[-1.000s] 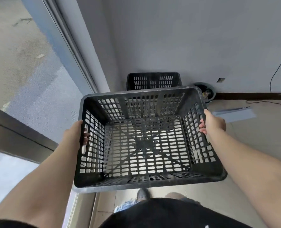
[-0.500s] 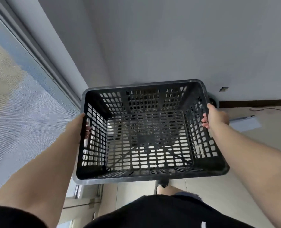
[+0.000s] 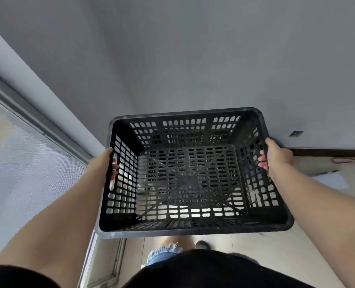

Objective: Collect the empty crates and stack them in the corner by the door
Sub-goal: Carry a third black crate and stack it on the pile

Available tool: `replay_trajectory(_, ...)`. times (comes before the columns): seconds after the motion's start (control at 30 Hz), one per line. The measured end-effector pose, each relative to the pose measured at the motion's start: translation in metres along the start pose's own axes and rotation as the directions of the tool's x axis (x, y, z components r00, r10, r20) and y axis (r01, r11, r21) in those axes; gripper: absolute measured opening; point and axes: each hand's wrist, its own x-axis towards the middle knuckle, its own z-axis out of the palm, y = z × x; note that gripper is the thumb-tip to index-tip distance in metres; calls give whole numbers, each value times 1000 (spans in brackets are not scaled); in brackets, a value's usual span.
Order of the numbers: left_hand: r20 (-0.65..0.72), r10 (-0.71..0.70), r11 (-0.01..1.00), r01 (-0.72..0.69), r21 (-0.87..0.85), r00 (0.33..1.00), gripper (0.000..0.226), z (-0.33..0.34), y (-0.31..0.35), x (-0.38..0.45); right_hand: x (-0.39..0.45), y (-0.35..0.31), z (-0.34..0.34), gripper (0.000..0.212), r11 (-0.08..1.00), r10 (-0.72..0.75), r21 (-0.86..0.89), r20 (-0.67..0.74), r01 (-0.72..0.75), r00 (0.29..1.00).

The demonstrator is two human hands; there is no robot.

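I hold an empty black slotted plastic crate [image 3: 193, 229] level in front of me, seen from above, close to the grey wall in the corner. My left hand [image 3: 102, 165] grips its left side, fingers through the handle slot. My right hand [image 3: 276, 156] grips the right rim, fingers curled inside. Dark slotted shapes show through the crate's floor; I cannot tell what they are.
The grey wall [image 3: 193, 59] stands straight ahead. A glass door with a grey frame [image 3: 37, 121] runs along the left. A dark skirting board [image 3: 328, 152], a thin cable and a pale sheet [image 3: 334, 179] lie at the right. Tiled floor [image 3: 266, 246] is below.
I have stepped closer to the corner. The crate has moved forward over the black crate that stood on the floor by the wall, which is now hidden behind it.
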Motion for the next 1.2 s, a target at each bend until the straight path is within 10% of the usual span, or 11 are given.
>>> replay_trajectory(1.2, -94, -188, 971, 199, 131, 978, 35, 130, 111, 163, 170, -79, 127, 42, 969, 205, -132, -54, -211, 977)
